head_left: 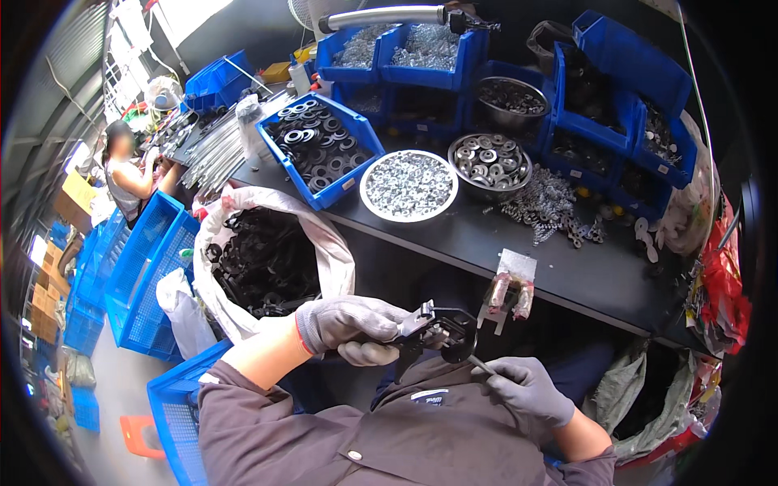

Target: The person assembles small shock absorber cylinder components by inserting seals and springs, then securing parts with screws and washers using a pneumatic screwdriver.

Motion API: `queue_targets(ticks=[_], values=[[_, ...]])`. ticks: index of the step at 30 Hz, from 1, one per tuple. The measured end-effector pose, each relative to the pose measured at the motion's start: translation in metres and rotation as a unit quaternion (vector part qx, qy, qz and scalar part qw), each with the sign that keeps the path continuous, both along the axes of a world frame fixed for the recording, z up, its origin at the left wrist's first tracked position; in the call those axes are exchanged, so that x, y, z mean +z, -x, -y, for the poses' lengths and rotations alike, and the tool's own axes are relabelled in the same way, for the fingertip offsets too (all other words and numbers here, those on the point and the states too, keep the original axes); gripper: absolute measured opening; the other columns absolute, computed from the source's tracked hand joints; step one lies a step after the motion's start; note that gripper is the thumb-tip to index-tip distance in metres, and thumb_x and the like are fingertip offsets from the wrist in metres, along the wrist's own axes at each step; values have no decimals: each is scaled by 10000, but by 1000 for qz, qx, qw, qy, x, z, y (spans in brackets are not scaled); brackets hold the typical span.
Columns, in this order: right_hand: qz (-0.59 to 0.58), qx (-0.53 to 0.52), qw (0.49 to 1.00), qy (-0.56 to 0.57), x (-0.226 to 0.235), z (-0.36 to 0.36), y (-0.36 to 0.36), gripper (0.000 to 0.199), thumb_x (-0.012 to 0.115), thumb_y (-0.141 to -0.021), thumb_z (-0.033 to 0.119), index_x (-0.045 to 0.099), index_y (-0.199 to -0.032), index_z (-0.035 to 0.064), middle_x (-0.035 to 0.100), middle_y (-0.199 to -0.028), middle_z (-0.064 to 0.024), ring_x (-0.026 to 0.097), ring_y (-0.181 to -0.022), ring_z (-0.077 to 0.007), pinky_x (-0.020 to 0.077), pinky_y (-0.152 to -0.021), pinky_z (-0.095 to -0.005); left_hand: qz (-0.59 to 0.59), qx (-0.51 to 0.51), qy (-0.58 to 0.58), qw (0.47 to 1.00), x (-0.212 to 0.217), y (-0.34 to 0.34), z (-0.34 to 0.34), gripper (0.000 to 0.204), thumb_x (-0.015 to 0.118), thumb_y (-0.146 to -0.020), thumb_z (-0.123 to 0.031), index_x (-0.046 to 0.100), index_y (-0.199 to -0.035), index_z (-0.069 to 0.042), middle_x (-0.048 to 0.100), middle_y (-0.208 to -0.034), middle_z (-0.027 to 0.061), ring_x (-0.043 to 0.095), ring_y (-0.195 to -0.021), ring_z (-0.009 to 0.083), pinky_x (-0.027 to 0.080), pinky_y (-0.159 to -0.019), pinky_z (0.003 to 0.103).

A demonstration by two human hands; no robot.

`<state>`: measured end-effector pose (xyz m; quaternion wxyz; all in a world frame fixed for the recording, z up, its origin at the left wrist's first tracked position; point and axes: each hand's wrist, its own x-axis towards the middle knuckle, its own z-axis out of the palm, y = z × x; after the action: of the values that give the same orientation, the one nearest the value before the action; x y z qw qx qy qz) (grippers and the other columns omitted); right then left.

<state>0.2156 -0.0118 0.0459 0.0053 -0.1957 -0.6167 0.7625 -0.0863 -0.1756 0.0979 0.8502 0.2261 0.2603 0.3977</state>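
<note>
My left hand (352, 328), in a grey glove, is closed around a small black and silver metal assembly (460, 334) with a round black part at its right end. My right hand (531, 391), gloved too, pinches a thin metal rod (483, 366) whose far tip reaches that round part. Whether the rod enters the part or only touches it, I cannot tell. Both hands are in front of my chest, short of the bench edge. Just beyond them a metal fixture (517, 267) with two wrapped prongs sticks out from the bench.
Left of my hands stands a white sack (334, 251) of black parts. On the dark bench (389, 228) are a white bowl (365, 194) of small metal pieces, a steel bowl (490, 194) of washers and blue bins (429, 78). A person (130, 178) sits at far left.
</note>
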Motion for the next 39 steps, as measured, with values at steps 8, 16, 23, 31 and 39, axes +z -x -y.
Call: queue_targets(ticks=[8, 16, 23, 31, 39], values=[[-235, -71, 916, -318, 50, 4, 74, 628, 796, -719, 192, 582, -1274, -9, 630, -1117, -167, 638, -981, -286, 502, -892, -394, 21, 32, 49, 998, -11, 4, 13, 756, 683, -916, -332, 362, -1447, 101, 403, -610, -14, 375, -445, 53, 252, -366, 215], [-231, -54, 911, -338, 48, 14, 105, 203, 762, -734, 158, 676, -843, 10, 640, -798, -122, 616, -738, -285, 483, -681, -375, 4, 40, 31, 999, -11, 3, 12, 530, 642, -942, -334, 477, -1196, 102, 474, -643, 20, 409, -452, 57, 276, -367, 224], [-237, -60, 917, -314, 40, 11, 98, 294, 797, -711, 104, 685, -965, 10, 660, -908, -108, 633, -825, -235, 496, -754, -340, -13, 35, 27, 999, -16, 0, 5, 606, 675, -913, -365, 501, -1230, 121, 468, -625, 9, 383, -423, 43, 256, -353, 221], [-133, -104, 889, -426, -41, 13, -4, 589, 744, -780, 154, 559, -1308, -29, 624, -1165, -231, 635, -1031, -380, 516, -878, -434, -20, 32, 16, 999, -23, 7, 14, 762, 703, -898, -391, 426, -1396, 115, 461, -622, -9, 391, -445, 33, 267, -372, 203], [-186, -182, 813, -520, -59, 20, -35, 383, 660, -793, -52, 684, -1165, 36, 655, -847, -108, 617, -665, -274, 490, -626, -349, 180, -1, 32, 983, -31, -1, 6, 700, 612, -981, -311, 282, -1505, 14, 419, -635, 6, 364, -438, 51, 267, -352, 204]])
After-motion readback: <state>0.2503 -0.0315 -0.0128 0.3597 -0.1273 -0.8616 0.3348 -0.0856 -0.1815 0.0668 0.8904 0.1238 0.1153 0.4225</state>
